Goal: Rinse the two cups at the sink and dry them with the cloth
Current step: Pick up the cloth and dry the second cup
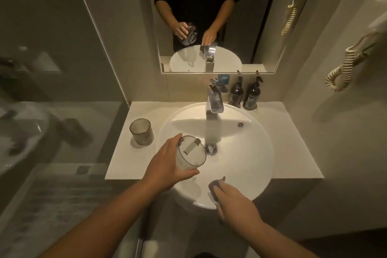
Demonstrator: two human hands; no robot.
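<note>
1. The light is dim and warm, with a yellow-brown cast over the whole room.
2. The brightest patch is the white sink (247,153) bowl, lit from above; the far desk (278,132) edge is paler than its near edge.
3. The tap (214,100) throws a long soft shadow down the bowl toward the drain.
4. The cup (140,134) near the desk's left edge casts a faint shadow beside its base.
5. Glare shows on the tap's metal and along the mirror (219,16) frame.
6. Wide-angle distortion bends walls and the mirror outward at the corners.
7. The left side is hazy and smeared; detail everywhere is soft and slightly noisy.
8. The lower corners fall into deep shade.
</note>
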